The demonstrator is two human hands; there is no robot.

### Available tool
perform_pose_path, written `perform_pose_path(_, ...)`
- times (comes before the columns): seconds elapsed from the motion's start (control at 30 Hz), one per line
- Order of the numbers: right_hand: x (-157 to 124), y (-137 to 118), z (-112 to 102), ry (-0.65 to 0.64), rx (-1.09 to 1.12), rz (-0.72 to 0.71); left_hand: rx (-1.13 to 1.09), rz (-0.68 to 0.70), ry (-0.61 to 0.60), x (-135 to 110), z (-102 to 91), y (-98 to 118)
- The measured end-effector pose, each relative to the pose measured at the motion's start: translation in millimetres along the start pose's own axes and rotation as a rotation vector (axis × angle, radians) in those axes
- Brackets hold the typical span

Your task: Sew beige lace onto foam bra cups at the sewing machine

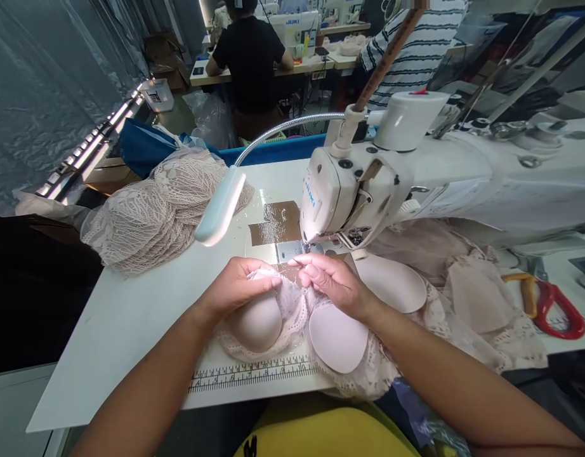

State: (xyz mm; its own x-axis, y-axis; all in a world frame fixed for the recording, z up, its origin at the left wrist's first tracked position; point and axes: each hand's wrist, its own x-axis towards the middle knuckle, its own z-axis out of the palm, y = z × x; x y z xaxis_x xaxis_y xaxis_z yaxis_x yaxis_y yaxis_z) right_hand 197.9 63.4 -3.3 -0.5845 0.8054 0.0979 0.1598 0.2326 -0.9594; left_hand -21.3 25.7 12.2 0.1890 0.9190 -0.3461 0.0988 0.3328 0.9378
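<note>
A pale lace bra piece (292, 311) with two moulded cups lies on the white sewing table (131, 317), just in front of the needle of a white sewing machine (349, 190). My left hand (238, 285) is closed on the lace edge above the left cup (257, 324). My right hand (328, 279) pinches the same lace edge near the presser foot, above the right cup (337, 339). A third loose cup (392, 282) lies to the right of my right hand.
A heap of lace pieces (154, 209) sits at the table's back left. A gooseneck lamp (221, 206) hangs over the middle. Red-handled scissors (556, 311) and more fabric (483, 304) lie at right. A ruler strip (254, 374) runs along the front edge. Two people sit at machines behind.
</note>
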Motion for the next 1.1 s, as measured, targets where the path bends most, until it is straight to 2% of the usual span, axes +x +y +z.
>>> perform_pose_path(0.13,1,1,-3,-0.045,-0.027,-0.005,-0.065,-0.016,0.037,0,-0.8,0)
perform_pose_path(0.3,2,-2,3,-0.119,0.002,0.045,-0.082,0.038,-0.069,1,1.7,-4)
perform_pose_path(0.4,2,-8,9,-0.106,0.033,0.044,-0.059,0.051,-0.123,2,4.3,-7)
perform_pose_path(0.7,4,-9,12,-0.071,0.101,0.006,0.079,0.041,-0.145,2,7.9,-6)
perform_pose_path(0.93,6,-6,9,-0.167,0.212,0.083,0.091,0.014,-0.096,3,10.4,-5)
perform_pose_path(1.1,9,-9,13,-0.122,0.144,0.090,0.223,0.057,-0.080,3,13.8,-7)
